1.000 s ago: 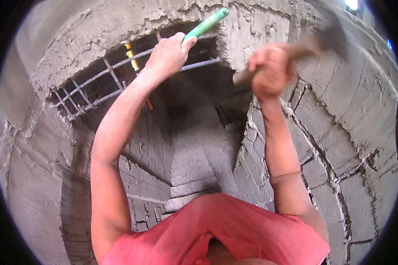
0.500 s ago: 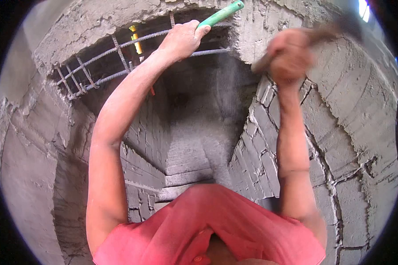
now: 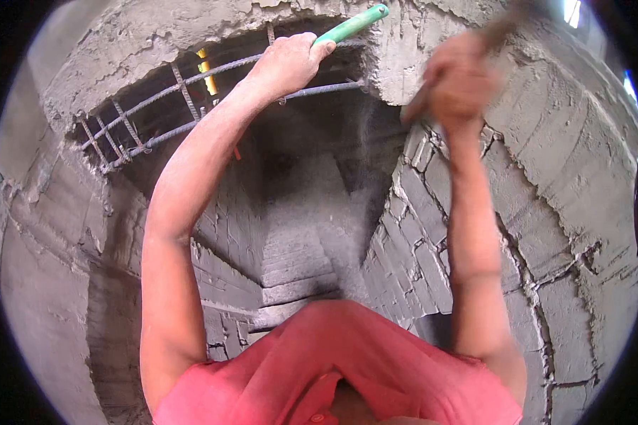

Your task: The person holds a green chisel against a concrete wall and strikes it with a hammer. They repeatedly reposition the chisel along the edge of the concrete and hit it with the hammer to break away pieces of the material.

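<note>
Near the top middle, my left hand (image 3: pixel 287 65) is closed around a green chisel-like rod (image 3: pixel 352 23), whose round outer end points up and right. The rod's other end is hidden by the hand. Beside the hand, steel reinforcing bars (image 3: pixel 164 92) span a gap under the rough concrete edge (image 3: pixel 397 64). My right hand (image 3: pixel 462 83) grips the wooden handle of a hammer (image 3: pixel 503 28) and is raised at the upper right. The hammer is smeared by motion, and its head is blurred at the top edge. Hammer and green rod are apart.
Below lies a dusty stepped surface (image 3: pixel 298 273) between block walls (image 3: pixel 415 244) with mortar joints. A yellow piece (image 3: pixel 207 73) stands behind the bars. Fine dust (image 3: pixel 364 134) hangs beneath the concrete edge. Rough plastered wall (image 3: pixel 546 156) curves along the right.
The hammer has swung slightly up and left in my right hand, its head nearing the top edge. My left hand keeps its hold on the green rod. The view has shifted slightly.
</note>
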Demonstrator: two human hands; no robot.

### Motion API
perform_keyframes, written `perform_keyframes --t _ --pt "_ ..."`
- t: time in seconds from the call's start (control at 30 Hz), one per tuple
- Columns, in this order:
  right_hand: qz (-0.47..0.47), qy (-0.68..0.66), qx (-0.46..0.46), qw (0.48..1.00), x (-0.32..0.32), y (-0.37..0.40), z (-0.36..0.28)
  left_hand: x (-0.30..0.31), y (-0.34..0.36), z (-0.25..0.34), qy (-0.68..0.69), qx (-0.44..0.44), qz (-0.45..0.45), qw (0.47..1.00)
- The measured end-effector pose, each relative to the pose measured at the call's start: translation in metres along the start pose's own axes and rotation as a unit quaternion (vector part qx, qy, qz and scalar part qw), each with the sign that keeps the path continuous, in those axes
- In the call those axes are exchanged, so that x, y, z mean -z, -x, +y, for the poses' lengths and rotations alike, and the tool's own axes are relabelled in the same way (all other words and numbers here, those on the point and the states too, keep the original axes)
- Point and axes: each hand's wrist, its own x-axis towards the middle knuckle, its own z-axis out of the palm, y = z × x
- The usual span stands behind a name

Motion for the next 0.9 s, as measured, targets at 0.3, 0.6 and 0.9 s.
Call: perform_keyframes --t 0.3,0.6,0.9 --pt "0.014 -0.227 -0.273 0.935 0.027 -0.055 -0.048 0.003 -0.005 -0.01 -0.003 -0.003 -0.018 1.0" --pt "-0.218 -0.038 -0.446 0.867 -0.019 0.036 -0.009 0.013 -0.015 -0.013 -0.015 -0.041 -0.026 0.999" --pt "0.101 -0.434 -0.1 0.889 0.009 -0.07 -0.035 0.0 -0.01 -0.034 0.019 -0.025 -0.035 0.999"
